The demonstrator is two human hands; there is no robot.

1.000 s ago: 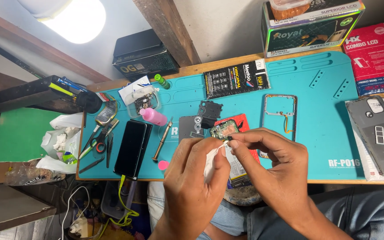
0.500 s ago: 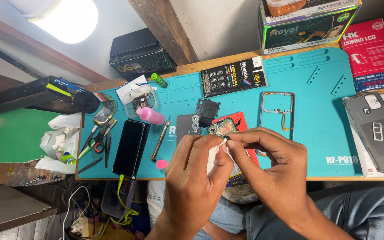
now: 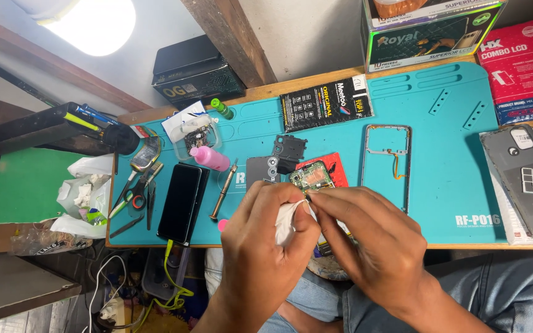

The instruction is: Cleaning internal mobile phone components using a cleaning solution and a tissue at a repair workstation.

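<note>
My left hand (image 3: 265, 246) and my right hand (image 3: 371, 240) meet above the near edge of a teal work mat (image 3: 451, 166). Both pinch a small white wad of tissue or cloth (image 3: 286, 221) between their fingertips. Just beyond my fingers lies an opened phone with a green circuit board (image 3: 311, 176) on a red part. What sits under my hands is hidden.
On the mat lie a phone frame (image 3: 387, 159), a black phone (image 3: 181, 202), a pink bottle (image 3: 210, 158), a screwdriver (image 3: 223, 190), tweezers and scissors (image 3: 136, 196), and a dark packet (image 3: 325, 103). A grey back cover (image 3: 528, 179) lies right. Boxes stand behind.
My hands stay together on the white wad, with only slight finger movement. The view has shifted a little.
</note>
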